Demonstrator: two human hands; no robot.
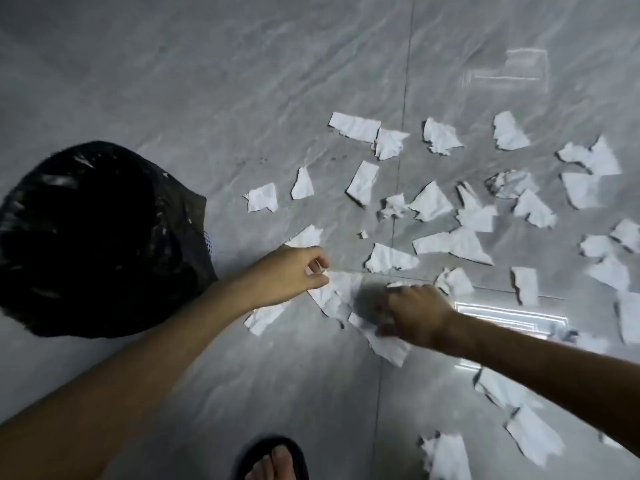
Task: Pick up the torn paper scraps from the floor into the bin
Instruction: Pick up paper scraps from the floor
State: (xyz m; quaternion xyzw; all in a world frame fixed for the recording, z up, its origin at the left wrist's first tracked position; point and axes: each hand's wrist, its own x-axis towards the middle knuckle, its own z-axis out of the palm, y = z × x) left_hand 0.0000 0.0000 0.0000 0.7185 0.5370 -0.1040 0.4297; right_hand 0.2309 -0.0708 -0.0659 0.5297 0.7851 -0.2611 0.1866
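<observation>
Several torn white paper scraps lie scattered over the grey tiled floor, mostly to the right. The bin, lined with a black plastic bag, stands at the left. My left hand is low over the floor just right of the bin, thumb and fingers pinching the edge of a paper scrap. My right hand is a little further right, knuckles up and blurred, fingers curled down onto another long paper scrap. Whether that scrap is lifted off the floor I cannot tell.
My foot in a dark sandal shows at the bottom edge. Bright reflections of light glare on the glossy tiles by my right wrist. More scraps lie at the lower right.
</observation>
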